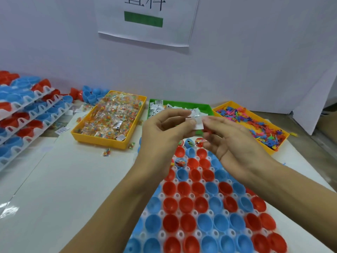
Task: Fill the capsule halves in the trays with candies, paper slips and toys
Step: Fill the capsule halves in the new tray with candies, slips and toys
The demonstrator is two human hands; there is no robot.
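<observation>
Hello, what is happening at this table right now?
A person is filling plastic capsule halves. Both hands, the left hand and the right hand, pinch a white paper slip above the tray of red and blue capsule halves. Behind them are a yellow bin of wrapped candies, a green bin of paper slips and a second yellow bin of small colourful toys. Only a few halves at the far end hold anything; most look empty. More trays are stacked at the left.
</observation>
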